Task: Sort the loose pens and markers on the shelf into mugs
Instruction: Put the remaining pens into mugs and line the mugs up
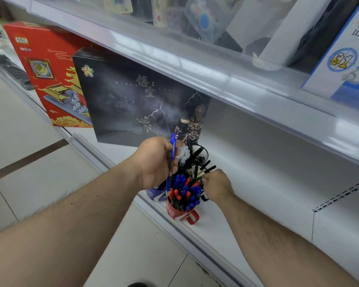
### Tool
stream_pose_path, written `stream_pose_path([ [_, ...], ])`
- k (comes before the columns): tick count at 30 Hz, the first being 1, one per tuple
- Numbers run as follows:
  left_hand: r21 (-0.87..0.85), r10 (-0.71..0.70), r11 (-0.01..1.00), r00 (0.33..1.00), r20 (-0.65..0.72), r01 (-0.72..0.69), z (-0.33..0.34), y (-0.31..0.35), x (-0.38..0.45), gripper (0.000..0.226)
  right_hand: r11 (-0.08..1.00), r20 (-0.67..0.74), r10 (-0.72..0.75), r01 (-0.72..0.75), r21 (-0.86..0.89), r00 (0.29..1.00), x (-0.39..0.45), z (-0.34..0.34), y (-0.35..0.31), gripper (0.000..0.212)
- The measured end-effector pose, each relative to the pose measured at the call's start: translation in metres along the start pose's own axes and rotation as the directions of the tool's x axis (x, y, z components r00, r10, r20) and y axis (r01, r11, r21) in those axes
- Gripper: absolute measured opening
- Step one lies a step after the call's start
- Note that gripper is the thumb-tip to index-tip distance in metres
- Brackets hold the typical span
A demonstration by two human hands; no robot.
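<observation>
Two hands working: left hand (153,162) gripping blue pen (171,160); right hand (217,184) pinching black pens (205,171) above red mug (179,214).

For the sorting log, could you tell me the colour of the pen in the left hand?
Blue pen, head view.

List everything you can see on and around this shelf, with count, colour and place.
Red ceramic mug: one, shelf front, full of red, blue and black markers.
Blue mug: one, left of red mug, partly hidden.
Blue click pen: one, gripped by left hand.
Black-capped pens: several, behind mugs.
Dark picture box: one, shelf back.
Red building-set box: one, far left.
Left hand: holding pen.
Right hand: pinching black-capped pens.
</observation>
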State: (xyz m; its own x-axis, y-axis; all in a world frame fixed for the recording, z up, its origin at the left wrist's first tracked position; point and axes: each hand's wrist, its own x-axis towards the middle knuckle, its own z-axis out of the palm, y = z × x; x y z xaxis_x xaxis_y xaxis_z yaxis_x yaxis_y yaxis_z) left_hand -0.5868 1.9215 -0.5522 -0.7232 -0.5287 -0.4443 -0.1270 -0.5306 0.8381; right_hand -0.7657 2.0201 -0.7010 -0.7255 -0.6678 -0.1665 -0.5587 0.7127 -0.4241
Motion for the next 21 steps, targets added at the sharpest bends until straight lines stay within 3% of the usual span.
stream_pose_path([
  [2,0.065,0.026,0.998,1.0,0.004,-0.026,0.003,-0.003,0.001,0.034,0.996,0.074,-0.025,0.019,0.085,0.997,-0.009,-0.013,-0.008,0.025],
  [4,0.185,0.045,0.981,0.998,0.035,-0.051,0.005,-0.007,0.0,0.037,0.99,0.01,-0.03,0.028,0.138,1.0,-0.015,-0.026,-0.012,0.03],
  [6,0.332,0.049,0.94,0.993,0.108,-0.082,0.009,-0.01,-0.004,0.038,0.943,-0.06,0.03,-0.009,0.333,0.998,-0.031,-0.043,-0.017,0.033],
  [9,0.489,0.071,0.854,0.97,0.231,-0.179,0.023,-0.013,-0.015,0.04,0.714,-0.036,0.121,-0.062,0.697,0.992,-0.069,-0.075,-0.024,0.025],
  [11,0.525,0.083,0.822,0.959,0.27,-0.219,0.039,-0.016,-0.019,0.039,0.58,0.047,0.103,-0.099,0.809,0.994,-0.1,-0.102,-0.028,0.03],
  [13,0.524,0.089,0.821,0.957,0.277,-0.228,0.059,-0.022,-0.021,0.042,0.561,0.051,0.082,-0.088,0.823,0.995,-0.125,-0.121,-0.024,0.029],
  [18,0.51,0.095,0.816,0.933,0.346,-0.272,0.125,-0.044,-0.029,0.042,0.628,-0.103,0.123,0.003,0.779,0.987,-0.169,-0.159,0.012,0.007],
  [21,0.6,0.122,0.724,0.92,0.371,-0.339,0.167,-0.057,-0.042,0.05,0.62,-0.162,0.239,-0.022,0.784,0.957,-0.189,-0.19,0.053,0.01],
])
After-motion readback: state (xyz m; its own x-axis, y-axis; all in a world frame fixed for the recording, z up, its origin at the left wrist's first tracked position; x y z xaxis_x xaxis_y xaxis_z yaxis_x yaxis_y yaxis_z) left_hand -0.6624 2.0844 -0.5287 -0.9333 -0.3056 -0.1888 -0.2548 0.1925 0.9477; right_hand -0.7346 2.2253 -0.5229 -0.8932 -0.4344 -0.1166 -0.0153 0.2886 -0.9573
